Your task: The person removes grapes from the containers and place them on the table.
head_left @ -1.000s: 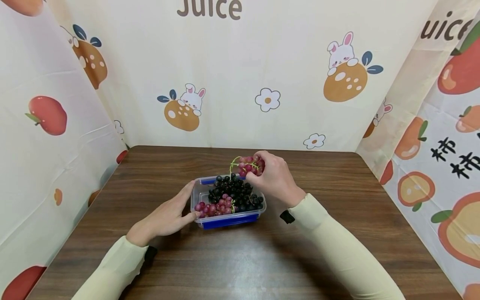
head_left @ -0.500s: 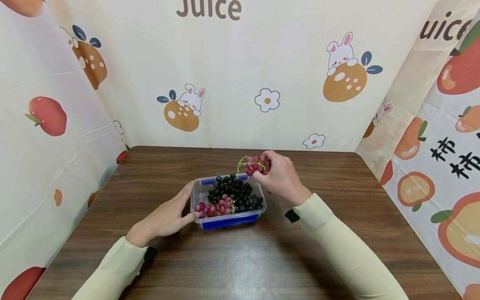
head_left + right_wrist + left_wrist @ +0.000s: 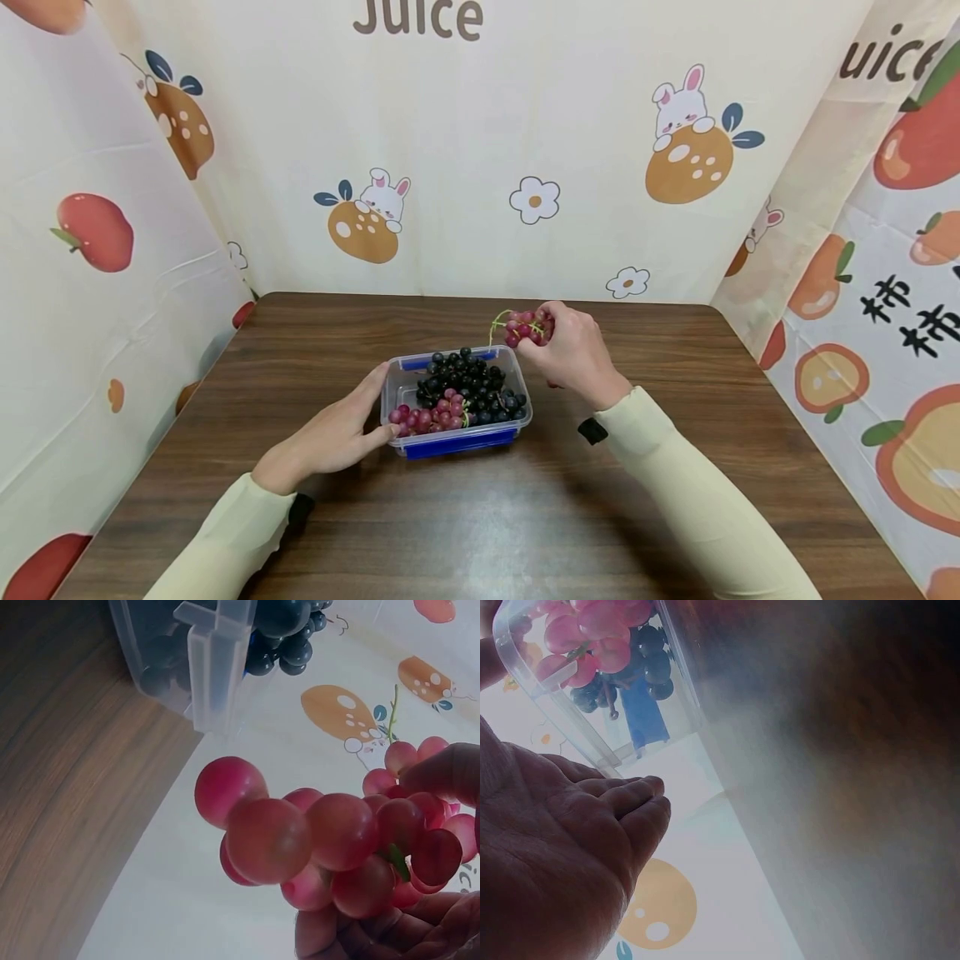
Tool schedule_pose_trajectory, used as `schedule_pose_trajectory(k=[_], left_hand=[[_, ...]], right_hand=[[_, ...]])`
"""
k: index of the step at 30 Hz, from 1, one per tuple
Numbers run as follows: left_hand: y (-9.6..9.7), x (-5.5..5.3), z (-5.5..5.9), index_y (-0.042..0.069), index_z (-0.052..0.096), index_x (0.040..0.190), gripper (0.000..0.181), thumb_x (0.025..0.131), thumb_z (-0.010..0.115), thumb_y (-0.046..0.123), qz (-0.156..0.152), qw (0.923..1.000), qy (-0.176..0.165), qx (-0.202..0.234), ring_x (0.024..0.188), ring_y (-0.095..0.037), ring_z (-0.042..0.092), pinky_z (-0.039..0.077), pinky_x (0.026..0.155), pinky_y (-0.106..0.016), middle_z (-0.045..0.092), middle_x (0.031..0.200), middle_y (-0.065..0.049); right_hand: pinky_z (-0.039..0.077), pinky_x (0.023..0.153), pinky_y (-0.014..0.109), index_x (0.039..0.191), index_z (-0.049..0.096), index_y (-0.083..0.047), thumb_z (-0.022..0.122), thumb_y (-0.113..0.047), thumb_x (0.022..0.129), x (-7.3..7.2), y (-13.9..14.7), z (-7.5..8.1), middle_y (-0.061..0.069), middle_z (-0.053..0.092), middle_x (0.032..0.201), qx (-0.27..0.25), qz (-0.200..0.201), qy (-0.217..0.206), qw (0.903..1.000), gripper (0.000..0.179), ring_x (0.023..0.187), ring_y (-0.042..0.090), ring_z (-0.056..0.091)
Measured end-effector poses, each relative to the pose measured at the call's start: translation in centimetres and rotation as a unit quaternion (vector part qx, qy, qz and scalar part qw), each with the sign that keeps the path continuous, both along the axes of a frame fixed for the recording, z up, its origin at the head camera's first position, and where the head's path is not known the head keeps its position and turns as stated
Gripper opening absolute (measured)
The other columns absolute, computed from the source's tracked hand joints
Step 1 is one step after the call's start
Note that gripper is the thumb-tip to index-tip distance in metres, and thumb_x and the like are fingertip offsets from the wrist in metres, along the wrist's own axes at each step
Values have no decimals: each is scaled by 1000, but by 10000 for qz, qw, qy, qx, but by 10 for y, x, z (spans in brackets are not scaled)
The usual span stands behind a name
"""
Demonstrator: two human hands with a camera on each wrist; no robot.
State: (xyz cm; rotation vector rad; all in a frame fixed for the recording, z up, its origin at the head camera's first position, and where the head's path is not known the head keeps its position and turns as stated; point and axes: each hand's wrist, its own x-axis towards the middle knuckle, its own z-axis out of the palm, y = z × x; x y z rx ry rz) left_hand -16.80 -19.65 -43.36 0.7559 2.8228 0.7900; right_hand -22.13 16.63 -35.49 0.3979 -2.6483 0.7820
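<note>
A clear plastic food container [image 3: 517, 423] with blue clips sits on the table. Inside it are a bunch of black grapes [image 3: 468, 379] and a smaller bunch of red grapes [image 3: 438, 414] at the near left. My left hand [image 3: 333, 435] rests against the container's left end, thumb at the near corner and fingers reaching to the far one; the left wrist view shows these fingers [image 3: 634, 799] fairly straight. Just right of the container, my right hand [image 3: 573, 354] holds another bunch of red grapes [image 3: 341, 832] in the air between thumb and fingers. Its green stem [image 3: 393, 712] sticks out leftward.
The brown wooden table [image 3: 480, 525] runs back to a cream curtain [image 3: 465, 108] printed with fruit, rabbits and flowers. Similar printed curtains stand along the left [image 3: 112, 350] and right [image 3: 847, 275] sides of the table.
My right hand has moved rightward with the red grapes, carrying them from over the container's far right corner to just beyond its right side. The left hand and container have stayed put.
</note>
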Motion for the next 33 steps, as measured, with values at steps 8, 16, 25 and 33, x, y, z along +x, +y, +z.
schedule_pose_trajectory(k=[8,16,25,33], left_hand=[[0,0,0,13,-1,166,97,101,53,60,8,10000,-23,-6,152,-33,25,31,118,-54,3,172,-9],[0,0,1,13,-1,166,97,101,54,59,19,10000,-34,19,152,-34,25,32,117,-54,3,172,-9],[1,0,0,12,0,166,96,101,54,58,32,10000,-21,8,152,-33,26,32,117,-54,3,172,-9],[1,1,0,13,-1,166,96,101,55,57,28,10000,-19,33,152,-33,25,31,118,-54,3,172,-9]], right_hand=[[56,61,35,110,65,-3,76,-29,83,-2,6,-2,11,69,93,-47,-214,-198,9996,39,77,24,64],[55,61,36,108,65,-4,74,-31,83,-5,12,-4,13,70,93,28,-474,-341,9983,38,75,25,64],[55,62,38,108,66,-3,74,-35,83,-8,17,-6,12,69,93,192,-630,-446,9968,41,78,27,64],[54,61,37,108,65,-3,73,-35,84,-10,21,-10,13,69,92,241,-737,-514,9957,41,76,28,64]])
